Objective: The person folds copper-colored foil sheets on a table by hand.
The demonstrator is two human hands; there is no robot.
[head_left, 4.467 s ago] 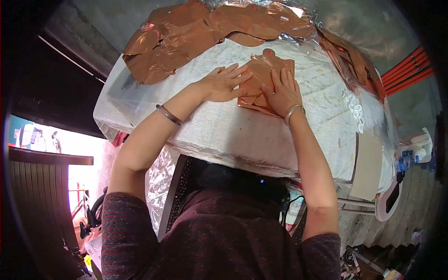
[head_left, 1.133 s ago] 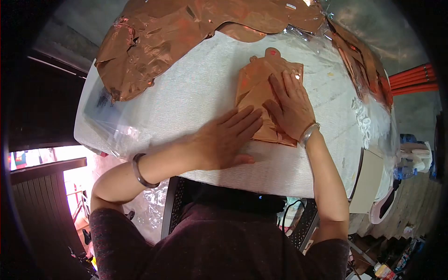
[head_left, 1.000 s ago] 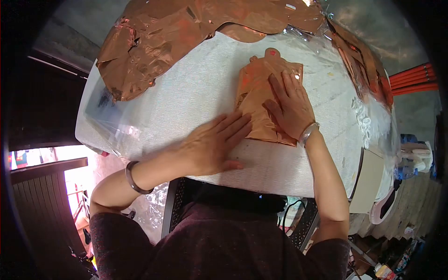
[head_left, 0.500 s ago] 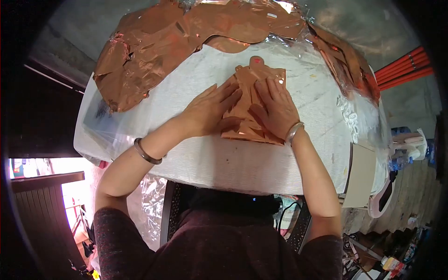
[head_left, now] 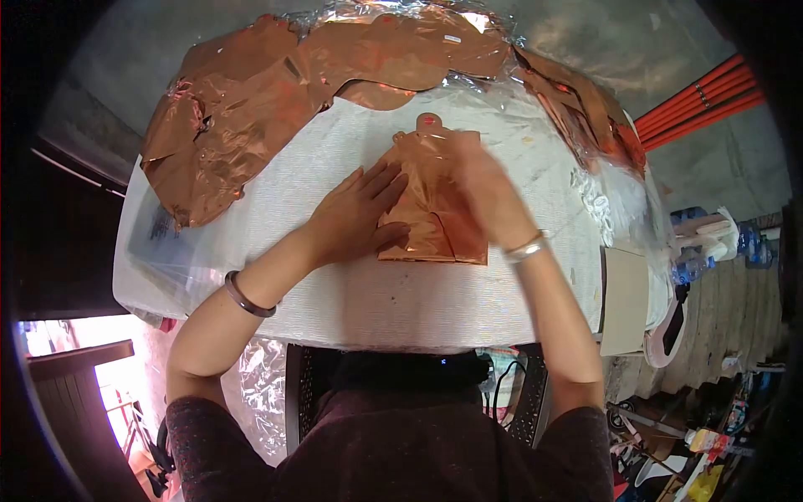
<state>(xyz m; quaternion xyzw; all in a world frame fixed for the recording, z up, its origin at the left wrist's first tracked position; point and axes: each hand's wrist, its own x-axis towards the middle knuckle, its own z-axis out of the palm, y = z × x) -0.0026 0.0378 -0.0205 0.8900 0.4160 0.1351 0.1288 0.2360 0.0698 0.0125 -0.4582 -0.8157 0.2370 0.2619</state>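
Note:
A copper-coloured foil balloon point(head_left: 431, 197), folded flat into a rough rectangle, lies on the white-covered table point(head_left: 376, 309) in front of me. Its rounded tab with a red mark sticks out at the far end. My left hand point(head_left: 355, 213) rests flat along the balloon's left edge, fingers stretched out and holding nothing. Over the right edge is my right hand point(head_left: 495, 201), smeared by motion, so its fingers cannot be made out. Creases run across the foil between both hands.
More copper foil balloons point(head_left: 242, 109) spread along the table's far left and back edge, with another foil bundle point(head_left: 577, 105) at the far right. Clear plastic wrapping point(head_left: 623, 197) and a cardboard piece point(head_left: 624, 289) lie at the right edge. Orange poles point(head_left: 698, 100) stand beyond.
My right hand has lifted or slid from lying flat on the foil and is now blurred. The left hand stays on the left edge. The whole view has shifted slightly.

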